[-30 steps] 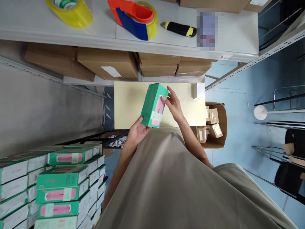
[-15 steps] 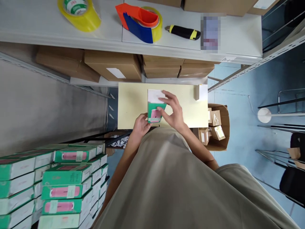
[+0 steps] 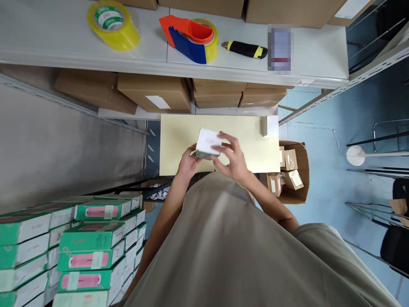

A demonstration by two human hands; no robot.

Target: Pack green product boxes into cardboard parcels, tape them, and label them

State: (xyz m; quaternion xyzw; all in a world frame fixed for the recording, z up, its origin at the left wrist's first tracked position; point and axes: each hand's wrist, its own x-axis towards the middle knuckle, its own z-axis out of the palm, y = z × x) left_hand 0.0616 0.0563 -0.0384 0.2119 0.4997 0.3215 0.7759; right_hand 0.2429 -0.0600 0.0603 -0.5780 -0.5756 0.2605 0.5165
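A small green-and-white carton [image 3: 207, 141] is held above the pale yellow tabletop [image 3: 174, 145], its white end turned up toward me. My left hand [image 3: 188, 162] grips it at the lower left, with some of its fingers hidden under the box. On the other side, my right hand [image 3: 232, 157] curves round the carton's right edge, its thumb low and fingertips against the white end. Only a narrow strip of the green face shows along the near edge.
Stacked green-and-white cartons [image 3: 92, 238] stand at lower left. A shelf [image 3: 147, 55] above the table bears a tape roll [image 3: 113, 25], a tape dispenser [image 3: 191, 38] and a utility knife [image 3: 246, 49]. A white box [image 3: 271, 126] sits at the table's right; an open cardboard box [image 3: 302, 170] holds small parcels.
The carton has been tipped in my hands: its green, pink-printed face has turned out of sight and the white end now faces up. My left hand has shifted slightly up.
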